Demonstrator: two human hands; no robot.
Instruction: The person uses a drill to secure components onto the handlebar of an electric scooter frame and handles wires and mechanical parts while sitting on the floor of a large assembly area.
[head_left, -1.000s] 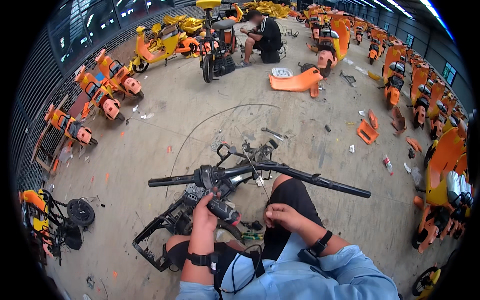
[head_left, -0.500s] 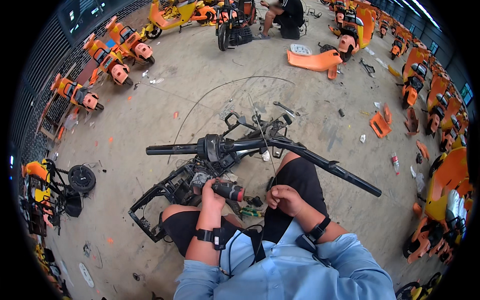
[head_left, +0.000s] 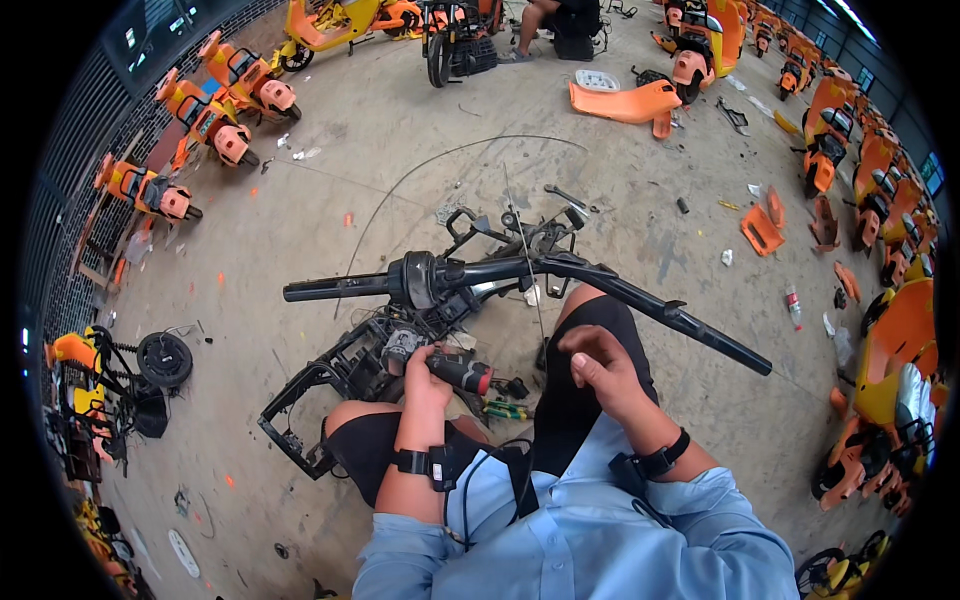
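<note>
The right hand (head_left: 603,368), now free, has uncurled beside the thin cable (head_left: 538,308), while the left hand (head_left: 425,380) clasps a cordless power tool (head_left: 459,372).

The handlebar (head_left: 495,270) looks like glossy metal, the shirt (head_left: 580,535) matt cloth.

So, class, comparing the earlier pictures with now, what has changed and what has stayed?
The right hand has uncurled and shifted right, away from the thin wire; whether it held that earlier is unclear. The view has tipped downward, so the scene sits higher in the picture. The left hand still holds the power tool, and the handlebar still lies across in front.
</note>
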